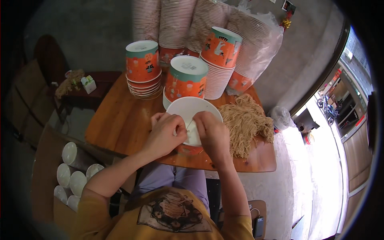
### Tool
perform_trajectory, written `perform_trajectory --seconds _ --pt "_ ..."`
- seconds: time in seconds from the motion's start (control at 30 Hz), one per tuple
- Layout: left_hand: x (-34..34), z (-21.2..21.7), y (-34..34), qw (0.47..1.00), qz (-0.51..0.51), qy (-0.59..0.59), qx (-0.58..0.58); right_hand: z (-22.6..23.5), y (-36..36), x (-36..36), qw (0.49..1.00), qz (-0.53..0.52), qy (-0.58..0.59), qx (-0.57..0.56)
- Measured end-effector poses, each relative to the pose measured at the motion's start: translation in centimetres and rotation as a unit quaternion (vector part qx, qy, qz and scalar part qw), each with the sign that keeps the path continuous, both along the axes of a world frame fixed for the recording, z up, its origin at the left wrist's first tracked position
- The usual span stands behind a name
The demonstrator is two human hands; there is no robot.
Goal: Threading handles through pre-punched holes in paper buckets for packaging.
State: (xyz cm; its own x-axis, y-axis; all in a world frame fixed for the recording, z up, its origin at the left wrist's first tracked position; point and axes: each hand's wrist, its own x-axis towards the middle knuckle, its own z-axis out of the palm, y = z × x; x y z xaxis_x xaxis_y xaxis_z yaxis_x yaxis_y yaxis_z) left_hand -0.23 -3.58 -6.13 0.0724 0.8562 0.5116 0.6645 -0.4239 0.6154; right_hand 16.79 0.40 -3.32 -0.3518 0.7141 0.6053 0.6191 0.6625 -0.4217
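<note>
An open paper bucket (191, 105) with a white inside and an orange outside stands at the table's near edge, its mouth toward me. My left hand (164, 134) reaches over its left rim, thumb and forefinger pinched on a thin light cord (189, 127). My right hand (214, 136) bends over the right rim with closed fingertips inside the bucket; what they hold is hidden. Just right of it lies a heap of tan cords (248, 124). Right behind the bucket, an upside-down orange and green bucket (186, 82) tops a short stack.
More upturned bucket stacks stand at the left (143, 66) and back (221, 48) of the wooden table (116, 124). Tall plastic-wrapped stacks (256, 40) rise behind. A cardboard box (44, 172) with several white-ended bucket stacks sits at lower left. A bright doorway opens at right.
</note>
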Motion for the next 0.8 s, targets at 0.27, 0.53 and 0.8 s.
perform_trajectory --seconds 0.27,0.53,0.8 --pt "-1.6 1.1 0.3 0.992 -0.115 0.023 -0.049 -0.3 1.8 0.8 0.995 -0.052 0.026 -0.086" --pt "-2.2 1.2 0.9 0.938 -0.177 0.240 0.178 -0.5 2.2 0.6 0.996 -0.037 0.026 -0.079" --pt "-6.1 5.4 5.0 0.781 -0.298 0.476 0.273 0.8 3.8 3.5 0.996 0.000 -0.046 -0.081"
